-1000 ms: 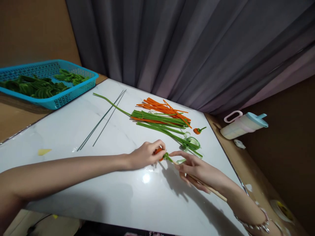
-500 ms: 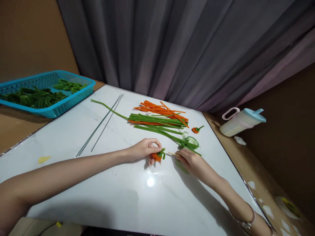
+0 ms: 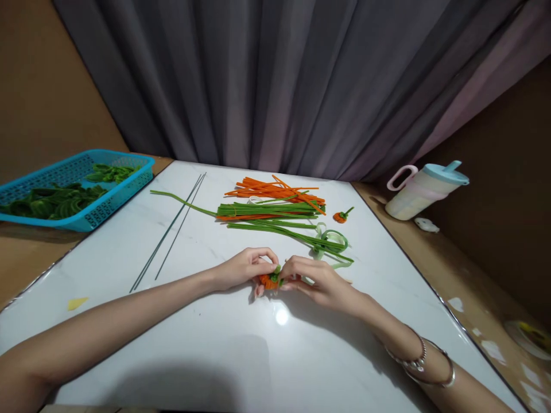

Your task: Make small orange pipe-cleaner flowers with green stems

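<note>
Both hands meet over the middle of the white table (image 3: 206, 338). My left hand (image 3: 245, 268) pinches a small orange pipe-cleaner piece with a green top (image 3: 270, 279). My right hand (image 3: 316, 281) grips the same piece from the right side, fingertips on its green end. Just beyond the hands lie green pipe cleaners (image 3: 275, 221) and orange pipe cleaners (image 3: 271, 188) in loose bundles. A finished small orange piece with a green stem (image 3: 341, 215) rests near the far right.
Two thin dark wires (image 3: 172, 229) lie at the left of the table. A blue basket (image 3: 92, 215) with green pieces stands at the far left. A lidded cup (image 3: 424, 189) sits off the table's right side. Pale green tape loops (image 3: 333, 244) lie near my right hand.
My right hand let go of the wooden stick and came left to grip the orange piece with my left hand. The view tilted up and shifted slightly.
</note>
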The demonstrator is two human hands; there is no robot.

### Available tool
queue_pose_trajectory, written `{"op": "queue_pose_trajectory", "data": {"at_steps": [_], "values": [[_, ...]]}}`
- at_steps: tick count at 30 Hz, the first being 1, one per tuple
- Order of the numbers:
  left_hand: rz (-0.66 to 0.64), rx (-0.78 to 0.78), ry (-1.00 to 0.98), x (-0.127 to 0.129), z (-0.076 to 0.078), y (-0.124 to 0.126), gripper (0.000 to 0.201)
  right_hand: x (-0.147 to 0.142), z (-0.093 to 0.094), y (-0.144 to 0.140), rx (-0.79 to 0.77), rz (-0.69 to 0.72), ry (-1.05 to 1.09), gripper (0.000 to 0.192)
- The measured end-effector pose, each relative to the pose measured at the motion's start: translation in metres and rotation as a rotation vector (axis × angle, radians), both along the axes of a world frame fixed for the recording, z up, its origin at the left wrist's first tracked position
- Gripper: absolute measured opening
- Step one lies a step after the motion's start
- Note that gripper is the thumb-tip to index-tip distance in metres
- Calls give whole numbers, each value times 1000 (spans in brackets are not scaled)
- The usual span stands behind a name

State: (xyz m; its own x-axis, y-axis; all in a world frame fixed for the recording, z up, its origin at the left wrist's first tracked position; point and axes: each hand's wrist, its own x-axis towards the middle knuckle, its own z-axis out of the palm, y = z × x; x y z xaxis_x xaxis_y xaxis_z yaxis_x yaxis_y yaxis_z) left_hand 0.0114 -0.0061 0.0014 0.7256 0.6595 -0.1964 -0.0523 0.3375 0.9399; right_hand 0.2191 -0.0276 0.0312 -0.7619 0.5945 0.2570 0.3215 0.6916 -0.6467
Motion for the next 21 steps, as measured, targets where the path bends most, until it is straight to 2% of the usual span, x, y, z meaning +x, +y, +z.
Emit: {"op": "queue_pose_trajectory", "data": {"at_steps": [4,9,11,15,21], "values": [[-50,-19,1,1,0,-3,37,-1,-5,1,-180,-41,53,10],[-100,-46,-6,2,-3,-7,34,-1,-10,-1,-742,-48,165,20],[-105,-46,-6,2,-4,-8,33,-1,-11,-1,-861,-24,213,24],[-105,-31,0,3,-4,-8,32,-3,-8,0,-862,-13,257,25],[-67,6,-11,3,-2,-11,33,-4,-4,-6,-678,-81,218,23]]}}
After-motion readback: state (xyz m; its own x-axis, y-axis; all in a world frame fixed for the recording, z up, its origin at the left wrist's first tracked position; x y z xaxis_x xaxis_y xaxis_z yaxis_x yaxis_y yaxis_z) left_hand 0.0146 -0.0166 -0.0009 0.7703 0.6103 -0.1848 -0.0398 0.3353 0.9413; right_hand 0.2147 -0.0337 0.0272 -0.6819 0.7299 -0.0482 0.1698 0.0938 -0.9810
